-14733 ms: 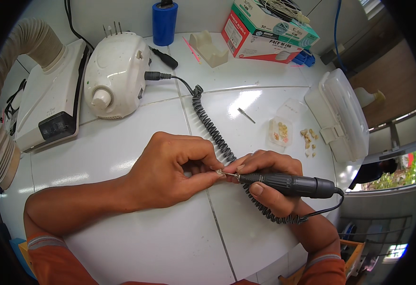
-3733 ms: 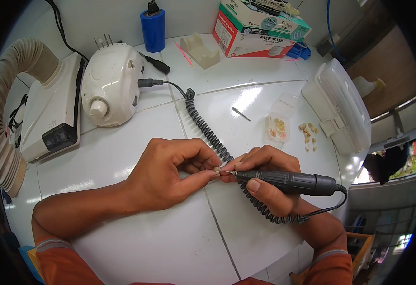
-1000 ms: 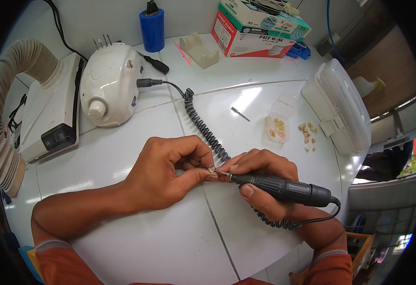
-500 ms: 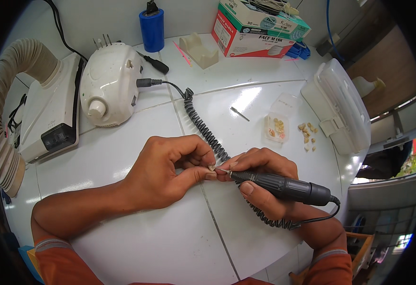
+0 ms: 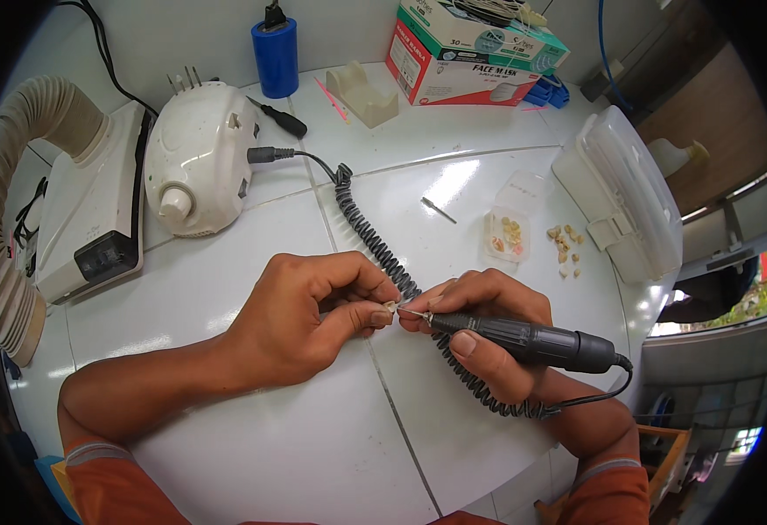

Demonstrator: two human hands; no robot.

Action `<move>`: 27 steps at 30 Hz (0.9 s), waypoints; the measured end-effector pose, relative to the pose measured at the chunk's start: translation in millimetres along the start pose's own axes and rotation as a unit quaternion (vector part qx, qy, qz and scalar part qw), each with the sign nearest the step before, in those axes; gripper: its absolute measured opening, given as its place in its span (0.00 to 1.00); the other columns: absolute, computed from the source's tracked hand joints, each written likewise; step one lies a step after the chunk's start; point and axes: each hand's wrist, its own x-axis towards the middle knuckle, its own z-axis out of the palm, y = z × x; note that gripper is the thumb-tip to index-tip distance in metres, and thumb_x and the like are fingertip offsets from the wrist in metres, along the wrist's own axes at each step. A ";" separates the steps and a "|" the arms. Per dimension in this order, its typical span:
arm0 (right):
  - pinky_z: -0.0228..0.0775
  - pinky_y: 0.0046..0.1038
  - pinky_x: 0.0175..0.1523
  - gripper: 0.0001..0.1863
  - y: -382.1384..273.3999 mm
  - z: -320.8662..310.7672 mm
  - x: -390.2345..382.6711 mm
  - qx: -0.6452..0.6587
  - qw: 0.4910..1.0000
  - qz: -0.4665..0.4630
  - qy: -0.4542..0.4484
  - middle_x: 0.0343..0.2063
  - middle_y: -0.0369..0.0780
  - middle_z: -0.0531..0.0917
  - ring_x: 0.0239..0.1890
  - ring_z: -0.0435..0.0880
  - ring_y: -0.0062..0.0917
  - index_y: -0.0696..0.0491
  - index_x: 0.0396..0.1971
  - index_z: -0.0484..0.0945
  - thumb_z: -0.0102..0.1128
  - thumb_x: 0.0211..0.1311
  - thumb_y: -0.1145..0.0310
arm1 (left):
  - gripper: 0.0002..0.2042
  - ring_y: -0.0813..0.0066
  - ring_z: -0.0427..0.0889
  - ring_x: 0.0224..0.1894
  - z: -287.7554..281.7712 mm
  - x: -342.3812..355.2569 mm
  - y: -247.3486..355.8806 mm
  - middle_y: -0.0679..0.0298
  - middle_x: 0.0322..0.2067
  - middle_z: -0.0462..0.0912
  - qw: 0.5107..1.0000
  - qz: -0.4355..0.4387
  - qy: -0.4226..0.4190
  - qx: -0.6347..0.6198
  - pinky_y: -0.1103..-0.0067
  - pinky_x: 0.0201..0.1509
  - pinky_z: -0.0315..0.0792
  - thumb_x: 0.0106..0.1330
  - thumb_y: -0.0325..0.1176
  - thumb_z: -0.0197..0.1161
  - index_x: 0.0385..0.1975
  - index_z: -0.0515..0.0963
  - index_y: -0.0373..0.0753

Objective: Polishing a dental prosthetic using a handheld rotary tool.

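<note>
Between the thumb and fingertips of my left hand (image 5: 300, 306) is a small off-white tooth-shaped piece (image 5: 390, 307), mostly covered by the fingers. My right hand (image 5: 513, 302) is wrapped round a black rotary handpiece (image 5: 537, 343), held nearly level. Its thin metal bit points left at the piece; whether the tip touches it I cannot tell. My two hands almost meet at the fingertips. From the handpiece's rear a cable loops under my right hand into a black coiled cord (image 5: 368, 226), which runs to the white control unit (image 5: 193, 166) with a round knob.
A white dust collector (image 5: 94, 210) with a ribbed hose stands at the left. Beyond my right hand are a small clear box (image 5: 499, 243) of tooth-like pieces, several loose ones (image 5: 562, 248) and a metal bit (image 5: 439, 210). Cardboard boxes (image 5: 471, 66) and a lidded case (image 5: 620, 201) stand behind.
The small piece has turned slightly in my left fingertips. The handpiece has shifted a little to the right and down, its bit still pointing at the piece.
</note>
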 end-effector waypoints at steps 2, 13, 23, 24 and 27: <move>0.82 0.40 0.65 0.16 4.6 1.8 -0.4 0.002 1.000 -0.016 0.011 0.51 0.55 0.89 0.56 0.91 0.37 0.65 0.54 0.79 0.62 0.72 0.71 | 0.06 0.76 0.92 0.40 0.2 0.3 0.3 0.58 0.36 0.92 1.000 0.002 -0.002 0.000 0.80 0.47 0.85 0.76 0.19 0.66 0.47 0.84 0.26; 0.83 0.35 0.63 0.17 6.5 4.7 -0.2 -0.005 1.000 -0.020 0.024 0.48 0.52 0.91 0.54 0.92 0.35 0.65 0.54 0.81 0.63 0.73 0.70 | 0.05 0.78 0.91 0.38 1.1 0.2 1.3 0.58 0.35 0.93 1.000 0.023 0.003 0.015 0.81 0.44 0.84 0.75 0.19 0.66 0.46 0.85 0.27; 0.84 0.34 0.61 0.15 6.8 -0.1 0.7 -0.029 0.999 -0.022 0.004 0.48 0.51 0.91 0.53 0.93 0.34 0.65 0.53 0.81 0.62 0.74 0.70 | 0.05 0.79 0.90 0.37 1.2 0.1 2.5 0.59 0.34 0.92 1.000 0.020 0.000 0.014 0.81 0.43 0.83 0.75 0.19 0.65 0.45 0.85 0.27; 0.84 0.34 0.61 0.15 6.7 -0.4 0.7 -0.035 0.999 -0.025 0.001 0.47 0.51 0.91 0.53 0.93 0.33 0.65 0.53 0.81 0.62 0.74 0.70 | 0.05 0.79 0.90 0.37 1.3 0.4 2.9 0.59 0.34 0.92 1.000 0.023 0.001 0.014 0.81 0.43 0.83 0.75 0.19 0.65 0.45 0.85 0.27; 0.84 0.34 0.61 0.15 3.9 4.6 0.2 -0.015 1.000 -0.013 0.020 0.47 0.51 0.91 0.54 0.93 0.33 0.65 0.53 0.81 0.62 0.74 0.70 | 0.05 0.79 0.90 0.37 2.3 0.5 1.5 0.59 0.34 0.92 0.999 0.028 0.008 0.012 0.81 0.43 0.83 0.75 0.20 0.66 0.45 0.85 0.27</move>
